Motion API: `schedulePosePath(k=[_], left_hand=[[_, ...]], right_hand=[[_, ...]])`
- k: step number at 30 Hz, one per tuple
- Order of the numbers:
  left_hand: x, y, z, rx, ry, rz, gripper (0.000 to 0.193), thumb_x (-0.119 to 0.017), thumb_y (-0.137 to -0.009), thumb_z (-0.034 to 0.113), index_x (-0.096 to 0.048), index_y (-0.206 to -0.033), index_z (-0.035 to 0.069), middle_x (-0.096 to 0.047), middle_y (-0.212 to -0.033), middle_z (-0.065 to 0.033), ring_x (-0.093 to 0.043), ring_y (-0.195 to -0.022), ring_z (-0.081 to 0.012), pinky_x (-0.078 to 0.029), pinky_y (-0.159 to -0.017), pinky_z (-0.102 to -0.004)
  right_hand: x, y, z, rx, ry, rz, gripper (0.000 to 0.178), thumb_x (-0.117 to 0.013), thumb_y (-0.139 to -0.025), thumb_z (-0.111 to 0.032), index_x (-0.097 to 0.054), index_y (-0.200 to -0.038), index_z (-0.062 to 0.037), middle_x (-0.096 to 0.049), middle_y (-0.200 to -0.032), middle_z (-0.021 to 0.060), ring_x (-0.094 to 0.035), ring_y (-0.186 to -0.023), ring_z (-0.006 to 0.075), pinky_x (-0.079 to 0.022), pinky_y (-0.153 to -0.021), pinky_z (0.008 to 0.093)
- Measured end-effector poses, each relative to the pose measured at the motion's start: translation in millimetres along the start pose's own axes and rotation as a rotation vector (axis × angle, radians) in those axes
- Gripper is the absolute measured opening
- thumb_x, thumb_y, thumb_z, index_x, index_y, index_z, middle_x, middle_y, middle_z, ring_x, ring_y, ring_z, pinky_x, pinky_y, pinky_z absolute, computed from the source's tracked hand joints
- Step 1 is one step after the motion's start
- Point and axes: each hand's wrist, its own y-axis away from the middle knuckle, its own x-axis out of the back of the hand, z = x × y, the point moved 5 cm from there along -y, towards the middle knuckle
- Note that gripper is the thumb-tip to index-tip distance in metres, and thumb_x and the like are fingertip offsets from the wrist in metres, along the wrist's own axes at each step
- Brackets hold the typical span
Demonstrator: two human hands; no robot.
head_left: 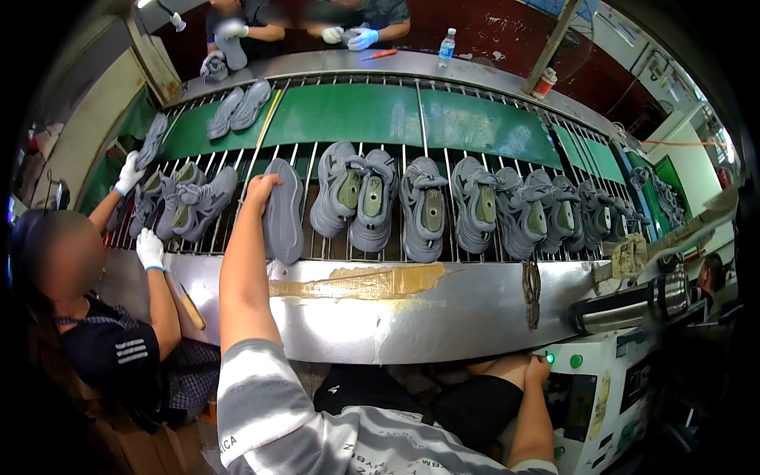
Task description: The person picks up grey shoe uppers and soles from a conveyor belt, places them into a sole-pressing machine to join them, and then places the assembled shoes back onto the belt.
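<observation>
My left hand (264, 191) reaches forward over the metal rod rack and grips the upper left edge of a grey shoe sole (284, 214). The sole is turned broad face up; whether an upper is joined beneath it, I cannot tell. Directly to its right sits a row of grey sneakers, the nearest being a sneaker (338, 190) with a green insole. Low on the right, my right hand (538, 370) has its fingers curled at the lit green button (550, 358) of a pale machine; what lies within those fingers is hidden.
At left, a co-worker's gloved hand (129, 173) holds a grey sole; other sneakers lie nearby. Across the rack, two people in gloves work behind a green belt (348, 119) carrying a pair of soles (238, 109). A steel flask (633, 304) lies right of the metal ledge (380, 317).
</observation>
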Motion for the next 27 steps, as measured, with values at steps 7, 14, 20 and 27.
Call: schedulePosePath(k=[7, 14, 20, 27], left_hand=[[43, 123, 21, -0.232, 0.879, -0.069, 0.043, -0.051, -0.065, 0.001, -0.053, -0.108, -0.001, -0.058, -0.090, -0.0115, -0.060, -0.086, -0.0276, -0.052, -0.080, -0.0413], [-21, 328, 62, -0.390, 0.953, -0.248, 0.070, -0.053, -0.058, 0.006, -0.042, -0.127, -0.003, -0.056, -0.115, -0.0171, -0.056, -0.109, -0.0333, -0.047, -0.097, -0.0484], [-107, 498, 63, -0.394, 0.624, -0.465, 0.075, -0.060, -0.060, 0.001, -0.038, -0.132, 0.000, -0.048, -0.126, -0.0121, -0.046, -0.119, -0.0231, -0.035, -0.104, -0.0355], [-240, 574, 52, -0.342, 0.311, -0.696, 0.073, -0.061, -0.063, 0.003, -0.039, -0.132, -0.002, -0.048, -0.125, -0.0165, -0.045, -0.121, -0.0270, -0.033, -0.104, -0.0349]], right_hand=[[-21, 94, -80, 0.445, -0.825, 0.069, 0.028, -0.054, -0.076, 0.005, -0.061, -0.103, -0.0006, -0.063, -0.095, 0.0080, -0.060, -0.086, 0.0180, -0.049, -0.079, 0.0303], [38, 353, -302, 1.391, -0.488, -0.201, 0.094, -0.079, -0.062, -0.023, -0.029, -0.138, 0.0020, -0.046, -0.132, 0.0250, -0.046, -0.121, 0.0399, -0.038, -0.103, 0.0443], [56, 333, -224, 0.968, -0.626, -0.481, 0.123, -0.085, -0.052, -0.031, -0.009, -0.143, 0.0020, -0.045, -0.130, 0.0276, -0.054, -0.114, 0.0404, -0.046, -0.094, 0.0433], [90, 275, -119, 0.886, -0.521, -0.160, 0.145, -0.090, -0.052, -0.033, 0.018, -0.142, 0.0029, -0.024, -0.138, 0.0326, -0.037, -0.127, 0.0459, -0.035, -0.104, 0.0481]])
